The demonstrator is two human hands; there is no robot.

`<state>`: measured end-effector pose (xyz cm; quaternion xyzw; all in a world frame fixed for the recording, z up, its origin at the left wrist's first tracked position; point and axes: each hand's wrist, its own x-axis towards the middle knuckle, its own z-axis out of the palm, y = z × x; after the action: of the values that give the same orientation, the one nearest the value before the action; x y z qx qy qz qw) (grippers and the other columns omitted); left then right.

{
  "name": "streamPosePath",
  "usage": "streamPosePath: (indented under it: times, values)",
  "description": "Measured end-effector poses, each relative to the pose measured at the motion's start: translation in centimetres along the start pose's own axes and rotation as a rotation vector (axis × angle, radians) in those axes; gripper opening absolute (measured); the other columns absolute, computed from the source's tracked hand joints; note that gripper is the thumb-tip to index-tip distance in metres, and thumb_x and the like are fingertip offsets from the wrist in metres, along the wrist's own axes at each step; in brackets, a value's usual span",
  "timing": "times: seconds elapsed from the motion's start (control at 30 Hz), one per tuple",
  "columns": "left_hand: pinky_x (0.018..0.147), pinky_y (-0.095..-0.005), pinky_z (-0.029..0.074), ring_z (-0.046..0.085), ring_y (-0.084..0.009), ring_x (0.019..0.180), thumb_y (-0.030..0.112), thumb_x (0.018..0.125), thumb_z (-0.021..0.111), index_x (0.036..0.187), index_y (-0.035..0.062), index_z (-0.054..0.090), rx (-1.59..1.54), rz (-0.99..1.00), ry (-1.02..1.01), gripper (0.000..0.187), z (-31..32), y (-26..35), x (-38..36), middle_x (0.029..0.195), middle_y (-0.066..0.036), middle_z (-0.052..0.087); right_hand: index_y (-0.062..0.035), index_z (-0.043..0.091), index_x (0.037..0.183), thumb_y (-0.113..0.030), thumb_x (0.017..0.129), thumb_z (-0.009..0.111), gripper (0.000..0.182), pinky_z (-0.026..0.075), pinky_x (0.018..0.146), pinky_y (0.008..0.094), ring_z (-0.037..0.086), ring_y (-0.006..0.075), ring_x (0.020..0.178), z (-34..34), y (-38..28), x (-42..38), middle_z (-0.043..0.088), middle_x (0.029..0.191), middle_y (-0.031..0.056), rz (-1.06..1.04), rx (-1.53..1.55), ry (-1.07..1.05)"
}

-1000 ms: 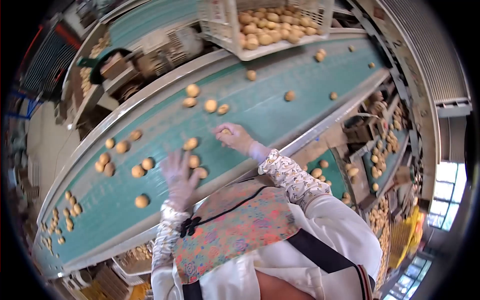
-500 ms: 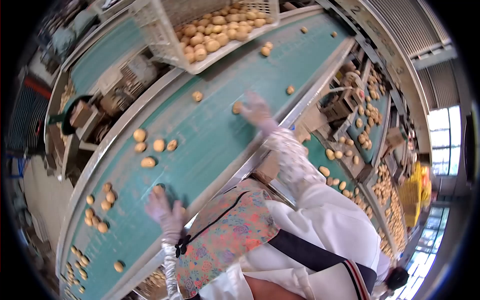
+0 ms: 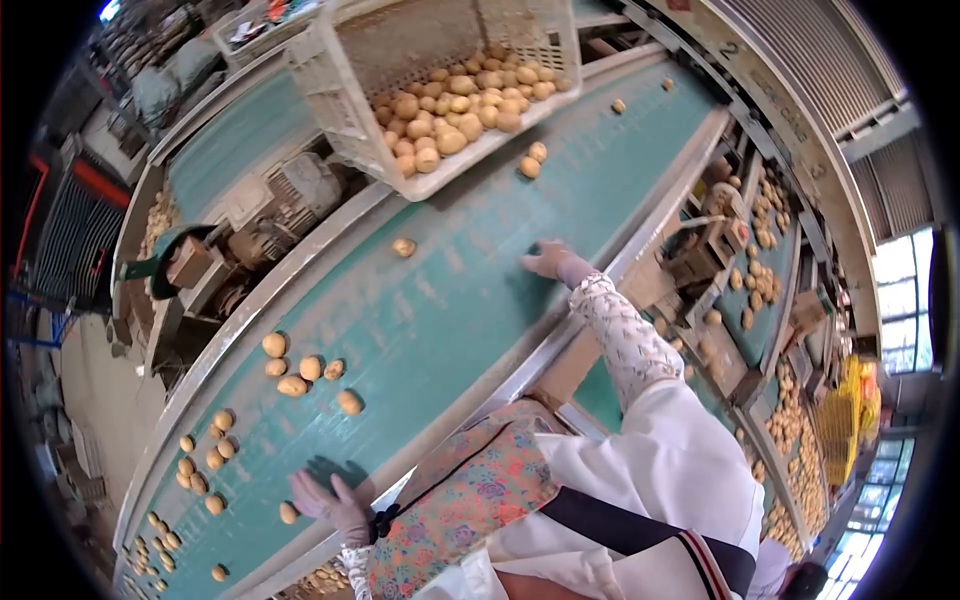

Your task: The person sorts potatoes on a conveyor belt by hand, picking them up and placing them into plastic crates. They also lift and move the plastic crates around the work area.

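Observation:
My left hand (image 3: 332, 506), gloved, hovers low over the green conveyor belt (image 3: 440, 340) at its near edge, fingers spread. A potato (image 3: 288, 512) lies just beyond its fingertips. Farther up the belt, my right hand (image 3: 549, 260), also gloved, reaches in from the near rail with its fingers curled. Something dark shows at those fingertips, too small to identify. A single potato (image 3: 349, 402) rests between the hands, close to a loose group of potatoes (image 3: 292, 386). Another potato (image 3: 403, 247) sits alone toward the far rail.
A white plastic crate (image 3: 425, 185) of potatoes stands over the belt's far side. Metal rails (image 3: 335, 215) border the belt. To the right, lower belts carry many potatoes (image 3: 765, 285), near a yellow crate (image 3: 835, 430). A motor (image 3: 305, 185) sits beyond the far rail.
The view has shifted, and potatoes appear lower on the belt. The potato by my right hand has left that spot; another lies mid-belt. My right fingers have curled; my left hand is lower in view.

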<state>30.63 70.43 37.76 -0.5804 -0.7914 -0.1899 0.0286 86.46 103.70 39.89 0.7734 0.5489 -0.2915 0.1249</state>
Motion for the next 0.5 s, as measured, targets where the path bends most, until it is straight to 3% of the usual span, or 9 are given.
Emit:
streamPosePath:
  times: [0.03, 0.1, 0.13, 0.2, 0.23, 0.27, 0.33, 0.4, 0.5]
  values:
    - [0.12, -0.0587, 0.015, 0.034, -0.0374, 0.145, 0.028, 0.092, 0.064, 0.153, 0.0015, 0.036, -0.025, -0.001, -0.03, 0.072, 0.5, 1.8, 0.1, 0.155, -0.021, 0.038, -0.0059, 0.057, 0.139, -0.058, 0.09, 0.056, 0.072, 0.036, 0.116, 0.0433, 0.048, 0.0383, 0.136, -2.0, -2.9, -1.0, 0.052, 0.146, 0.0216, -0.3, 0.106, -0.111]
    - [0.12, -0.0586, 0.014, 0.032, -0.0373, 0.145, 0.026, 0.09, 0.066, 0.153, 0.0011, 0.034, -0.056, 0.002, -0.086, 0.075, 1.0, 4.2, 0.8, 0.156, -0.021, 0.036, -0.0038, 0.059, 0.135, -0.047, 0.089, 0.064, 0.064, 0.041, 0.112, 0.0432, 0.055, 0.0391, 0.128, -3.3, -8.9, 1.8, 0.058, 0.139, 0.0219, -0.749, 0.162, 0.586]
    - [0.12, -0.0587, 0.014, 0.032, -0.0373, 0.145, 0.026, 0.09, 0.067, 0.153, 0.001, 0.034, -0.064, 0.006, -0.113, 0.076, 0.9, 5.0, 1.2, 0.156, -0.021, 0.036, -0.0029, 0.057, 0.135, -0.036, 0.083, 0.073, 0.064, 0.046, 0.105, 0.0464, 0.057, 0.039, 0.123, -11.4, -14.8, -3.9, 0.06, 0.134, 0.0204, -0.816, 0.259, 0.583]
    - [0.12, -0.0589, 0.014, 0.032, -0.0374, 0.146, 0.025, 0.089, 0.068, 0.153, 0.0009, 0.034, -0.081, 0.003, -0.124, 0.077, 0.6, 5.3, 1.3, 0.156, -0.021, 0.035, -0.0048, 0.058, 0.131, -0.026, 0.075, 0.076, 0.063, 0.05, 0.095, 0.0481, 0.059, 0.0378, 0.116, -20.1, -22.4, -2.5, 0.062, 0.125, 0.0195, -1.171, 0.127, 1.453]
    - [0.12, -0.0592, 0.015, 0.032, -0.0375, 0.146, 0.025, 0.088, 0.068, 0.153, 0.0008, 0.034, -0.091, -0.003, -0.108, 0.077, 0.8, 5.1, 1.1, 0.156, -0.021, 0.036, -0.007, 0.06, 0.128, -0.021, 0.074, 0.074, 0.058, 0.051, 0.091, 0.0468, 0.062, 0.0363, 0.112, -25.2, -25.7, -3.7, 0.066, 0.114, 0.0189, -1.172, -0.005, 1.596]
    - [0.12, -0.0594, 0.015, 0.031, -0.0375, 0.146, 0.025, 0.088, 0.069, 0.153, 0.0007, 0.035, -0.1, -0.009, -0.092, 0.077, 0.9, 4.8, 0.9, 0.155, -0.021, 0.036, -0.0129, 0.066, 0.12, -0.02, 0.075, 0.072, 0.046, 0.051, 0.089, 0.0455, 0.064, 0.0328, 0.109, -28.2, -28.5, -4.3, 0.069, 0.106, 0.014, -0.912, -0.216, 1.552]
    - [0.12, -0.0594, 0.016, 0.032, -0.038, 0.145, 0.024, 0.088, 0.069, 0.152, 0.0003, 0.035, -0.09, -0.002, -0.073, 0.076, 0.8, 4.4, 0.3, 0.155, -0.022, 0.037, -0.0154, 0.077, 0.109, -0.025, 0.086, 0.068, 0.026, 0.048, 0.1, 0.0465, 0.07, 0.0291, 0.107, -33.1, -33.5, -3.2, 0.074, 0.11, 0.0155, -0.922, -0.254, 1.535]
    - [0.12, -0.0596, 0.017, 0.033, -0.0383, 0.144, 0.023, 0.087, 0.069, 0.151, 0.0, 0.036, -0.104, -0.014, -0.059, 0.075, 0.7, 4.4, 0.5, 0.154, -0.022, 0.038, -0.0171, 0.076, 0.108, -0.019, 0.09, 0.061, 0.024, 0.05, 0.095, 0.0449, 0.071, 0.0253, 0.105, -32.0, -36.7, -1.4, 0.074, 0.108, 0.0132, -0.673, -0.169, 1.096]
    - [0.119, -0.0601, 0.018, 0.036, -0.0395, 0.142, 0.024, 0.088, 0.068, 0.149, -0.0001, 0.039, -0.121, -0.046, -0.038, 0.072, 0.4, 4.7, 0.3, 0.152, -0.022, 0.041, -0.0149, 0.076, 0.104, -0.026, 0.093, 0.061, 0.021, 0.051, 0.09, 0.0474, 0.071, 0.0297, 0.099, -30.7, -37.0, 2.0, 0.075, 0.097, 0.0114, -0.618, -0.093, 1.254]
